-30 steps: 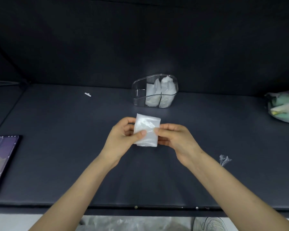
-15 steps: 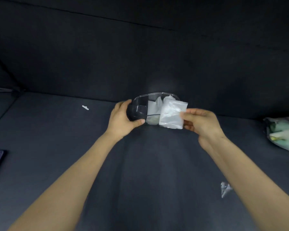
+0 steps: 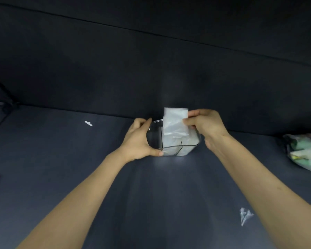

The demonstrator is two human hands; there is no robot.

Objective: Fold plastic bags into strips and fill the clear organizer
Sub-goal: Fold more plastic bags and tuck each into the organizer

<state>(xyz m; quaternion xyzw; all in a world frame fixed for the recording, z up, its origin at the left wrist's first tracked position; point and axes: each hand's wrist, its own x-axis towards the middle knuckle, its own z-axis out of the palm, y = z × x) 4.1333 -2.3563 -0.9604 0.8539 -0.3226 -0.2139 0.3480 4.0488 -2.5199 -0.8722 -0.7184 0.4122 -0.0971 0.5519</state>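
Insertion is the step in hand. The right hand pinches the bag at its upper right edge, thumb in front and fingers behind, and holds it upright over the organizer. The bag's lower end is at the rim or just inside it. The left hand grips the organizer's left side, with fingers curled over the rim and the thumb low on the front wall, bracing it on the table close to the back panel.

Stored bags fill the right part of the organizer, and the left compartment looks empty through the clear wall. I cannot tell for certain which slot the held bag is entering.

To do it well, I judge the bag should stay vertical with its flat face parallel to the dividers, and its bottom edge should go in first. Thin plastic is slippery and springy, so a loose pinch could let the folds open. A firm pinch all the way down, with release only once the bag is seated, should keep it flat. The left hand's brace matters because a light clear box could slide or tip under a downward push. A plastic scrap and a pile of bags lie well off to the right.
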